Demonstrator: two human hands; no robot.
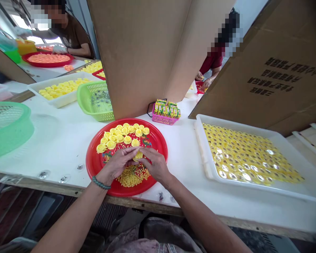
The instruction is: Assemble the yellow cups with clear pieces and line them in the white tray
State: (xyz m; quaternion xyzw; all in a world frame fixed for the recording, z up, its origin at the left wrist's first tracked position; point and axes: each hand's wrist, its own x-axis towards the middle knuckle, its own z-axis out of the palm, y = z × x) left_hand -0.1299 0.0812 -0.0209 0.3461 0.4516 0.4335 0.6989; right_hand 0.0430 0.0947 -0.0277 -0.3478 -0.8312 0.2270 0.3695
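Over a round red tray, my left hand and my right hand meet, fingers closed from both sides on one small round yellow plastic piece. Part of that piece is hidden by the fingers. Behind my hands, several similar yellow pieces lie in the tray's far half. Many tiny yellow bits, with some reddish ones among them, form a pile in the near part of the tray, just below my hands. A beaded bracelet circles my left wrist.
A white tray to the right holds rows of yellow pieces with shiny round tops. Behind the red tray stand a pink basket of small boxes, a green basket and cardboard panels. Two co-workers sit beyond; a green colander is left.
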